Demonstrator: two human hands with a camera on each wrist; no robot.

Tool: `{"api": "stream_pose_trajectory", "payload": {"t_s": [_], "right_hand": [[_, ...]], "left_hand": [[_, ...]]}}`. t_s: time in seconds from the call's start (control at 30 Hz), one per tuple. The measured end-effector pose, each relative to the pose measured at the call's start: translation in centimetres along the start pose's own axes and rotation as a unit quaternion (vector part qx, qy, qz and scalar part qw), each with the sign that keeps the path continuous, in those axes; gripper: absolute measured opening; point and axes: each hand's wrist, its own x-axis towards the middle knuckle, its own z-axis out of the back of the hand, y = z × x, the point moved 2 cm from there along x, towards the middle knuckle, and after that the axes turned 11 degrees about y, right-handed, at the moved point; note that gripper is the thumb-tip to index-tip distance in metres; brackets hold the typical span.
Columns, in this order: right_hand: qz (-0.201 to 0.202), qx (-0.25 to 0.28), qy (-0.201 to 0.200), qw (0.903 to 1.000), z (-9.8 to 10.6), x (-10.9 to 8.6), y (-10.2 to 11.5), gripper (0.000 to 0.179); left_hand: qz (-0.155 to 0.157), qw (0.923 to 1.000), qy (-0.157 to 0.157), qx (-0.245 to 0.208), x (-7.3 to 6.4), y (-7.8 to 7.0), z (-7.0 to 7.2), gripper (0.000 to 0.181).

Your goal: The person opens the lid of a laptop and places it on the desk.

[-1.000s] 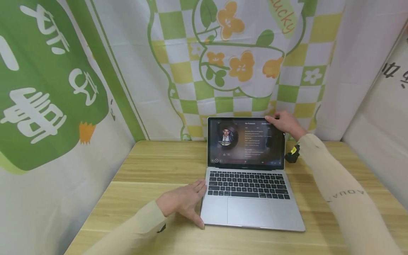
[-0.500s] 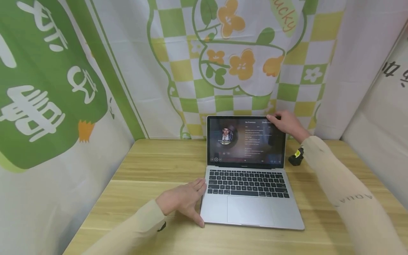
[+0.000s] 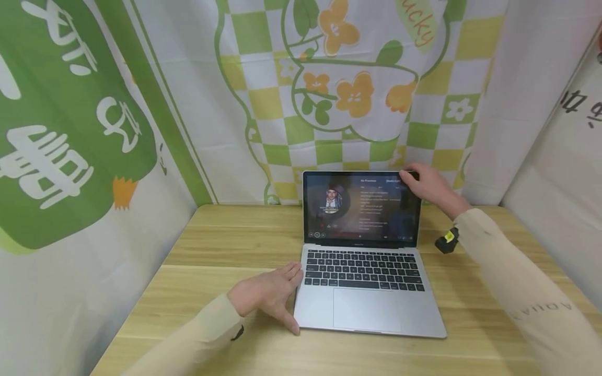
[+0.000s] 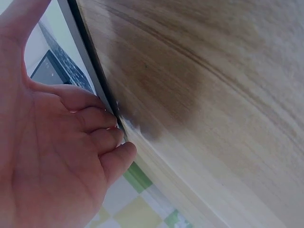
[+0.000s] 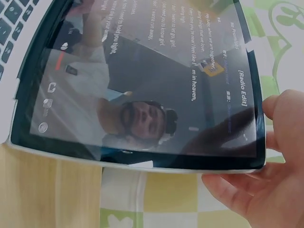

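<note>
A silver laptop (image 3: 367,308) stands open on the wooden table, its lit screen (image 3: 362,209) showing a music player with lyrics. My left hand (image 3: 269,293) lies against the laptop's left side, fingertips at the edge and thumb near the front corner. In the left wrist view, its fingertips touch the thin dark edge. At the screen's upper right corner, my right hand (image 3: 430,185) holds the frame, with the thumb on the front. In the right wrist view, other fingers (image 5: 223,190) are beside and partly behind the screen's side edge.
The wooden table (image 3: 207,240) extends to both sides of the laptop. Just behind it hangs a green-and-white patterned curtain (image 3: 291,156). White cloth walls (image 3: 564,156) close in on the right and left. A small black wrist device (image 3: 447,241) hangs under my right sleeve.
My right hand has shifted slightly right along the screen's top edge, and its forearm has moved right. My left hand stays at the laptop's side. The head view has shifted a little.
</note>
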Motion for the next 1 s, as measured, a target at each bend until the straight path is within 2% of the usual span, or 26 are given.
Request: {"api": "stream_pose_trajectory", "payload": {"t_s": [0.17, 0.33, 0.6, 0.87, 1.0], "right_hand": [[0.008, -0.006, -0.002, 0.9999, 0.1, -0.9, -0.4, 0.059], [0.002, -0.009, 0.009, 0.9999, 0.2, -2.0, -0.8, 0.061], [0.009, -0.022, 0.022, 0.9995, 0.3, -3.6, -0.8, 0.063], [0.018, -0.033, 0.022, 0.9991, 0.1, -4.8, -1.2, 0.059], [0.021, -0.041, 0.024, 0.9986, 0.0, -5.3, -1.7, 0.058]], "left_hand": [[-0.009, 0.9991, -0.012, -0.04, 0.0, 0.5, 0.1, 0.129], [0.002, 0.9971, -0.025, -0.071, 0.1, 1.2, 0.2, 0.114], [0.01, 0.9956, -0.057, -0.074, 0.3, 1.9, 0.7, 0.094], [0.01, 0.9912, -0.076, -0.107, 0.3, 3.1, 1.7, 0.091], [0.015, 0.991, -0.092, -0.095, 0.2, 3.6, 2.6, 0.088]]}}
